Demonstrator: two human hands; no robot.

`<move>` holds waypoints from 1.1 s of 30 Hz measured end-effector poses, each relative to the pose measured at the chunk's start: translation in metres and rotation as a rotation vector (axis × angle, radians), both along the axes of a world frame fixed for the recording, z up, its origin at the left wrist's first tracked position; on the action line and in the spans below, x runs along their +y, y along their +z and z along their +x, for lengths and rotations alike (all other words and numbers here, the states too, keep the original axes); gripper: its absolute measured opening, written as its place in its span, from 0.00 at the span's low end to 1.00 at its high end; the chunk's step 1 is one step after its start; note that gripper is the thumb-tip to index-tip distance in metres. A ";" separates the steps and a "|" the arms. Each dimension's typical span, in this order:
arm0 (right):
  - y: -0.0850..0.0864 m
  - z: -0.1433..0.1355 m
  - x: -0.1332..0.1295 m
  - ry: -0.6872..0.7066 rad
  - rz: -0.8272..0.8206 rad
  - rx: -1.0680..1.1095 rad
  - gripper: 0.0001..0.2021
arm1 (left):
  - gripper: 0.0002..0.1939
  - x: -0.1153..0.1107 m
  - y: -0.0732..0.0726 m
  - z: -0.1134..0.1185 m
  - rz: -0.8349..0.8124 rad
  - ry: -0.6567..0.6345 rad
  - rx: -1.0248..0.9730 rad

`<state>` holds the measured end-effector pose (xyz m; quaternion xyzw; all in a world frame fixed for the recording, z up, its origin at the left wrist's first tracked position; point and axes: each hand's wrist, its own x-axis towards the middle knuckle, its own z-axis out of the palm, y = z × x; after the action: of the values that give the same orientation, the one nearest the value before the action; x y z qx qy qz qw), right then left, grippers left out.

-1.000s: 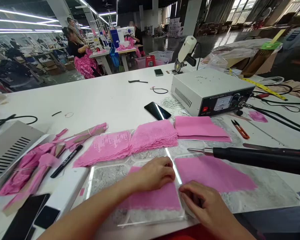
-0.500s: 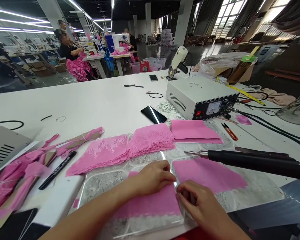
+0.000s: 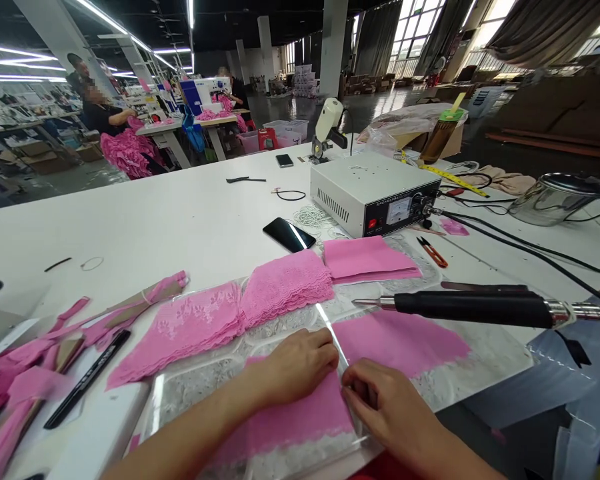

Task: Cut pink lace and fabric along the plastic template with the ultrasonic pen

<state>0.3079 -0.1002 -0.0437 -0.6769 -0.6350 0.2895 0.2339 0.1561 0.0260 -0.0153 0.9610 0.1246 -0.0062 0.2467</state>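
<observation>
The left hand (image 3: 305, 363) rests over the near pink panel (image 3: 305, 420), fingers bent at its right edge; the right hand (image 3: 380, 397) has fingers pinched beside that edge. Whether either grasps cloth, I cannot tell. An uneven tug could skew the thin panel; a raised right hand might knock the pen-like tool (image 3: 470, 308). Beneath, a marbled board (image 3: 195, 380) lies on the white counter (image 3: 155, 227). Far left, a person (image 3: 100, 113) sits among sewing tables; 1 pillar (image 3: 335, 50) stands far off.

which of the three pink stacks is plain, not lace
The right stack, nearest the grey box: smooth on top, while the left stack and middle stack are lacy.
</observation>
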 end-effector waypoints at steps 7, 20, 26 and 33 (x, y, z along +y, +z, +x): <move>0.001 -0.003 0.001 -0.015 -0.012 0.068 0.07 | 0.07 0.003 -0.004 -0.006 -0.051 0.035 -0.031; 0.002 -0.009 0.004 -0.034 0.002 0.086 0.09 | 0.06 0.007 0.000 -0.008 -0.159 0.010 -0.042; -0.003 -0.005 0.001 -0.023 0.013 0.094 0.10 | 0.11 0.010 0.006 -0.005 -0.169 -0.047 0.044; -0.008 -0.007 -0.005 -0.085 0.048 0.168 0.12 | 0.11 0.013 0.011 0.003 -0.177 -0.072 0.147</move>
<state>0.3014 -0.1047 -0.0514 -0.6708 -0.5907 0.3198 0.3144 0.1590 0.0386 -0.0041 0.9364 0.1067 -0.0964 0.3202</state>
